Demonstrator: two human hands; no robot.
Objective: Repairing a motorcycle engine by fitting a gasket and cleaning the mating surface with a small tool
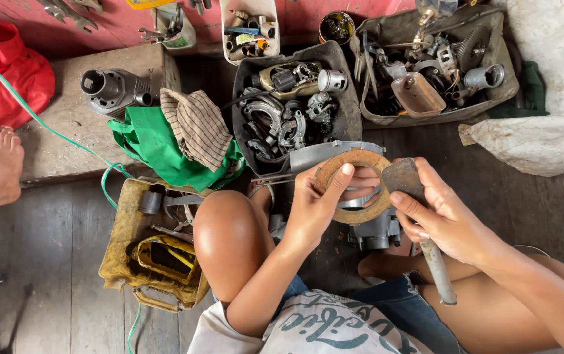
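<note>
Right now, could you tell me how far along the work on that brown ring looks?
Done: the brown ring is off any machine, free in the left hand. In hand: the right hand holds a flat metal scraper at the ring's rim. Left: the grey engine part waits below on the floor, and the trays of parts sit untouched behind.

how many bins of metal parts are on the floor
4: a black bin ahead of the hands, a grey one to its right, a white one behind, a yellow one by the knee. More may lie out of view.
</note>
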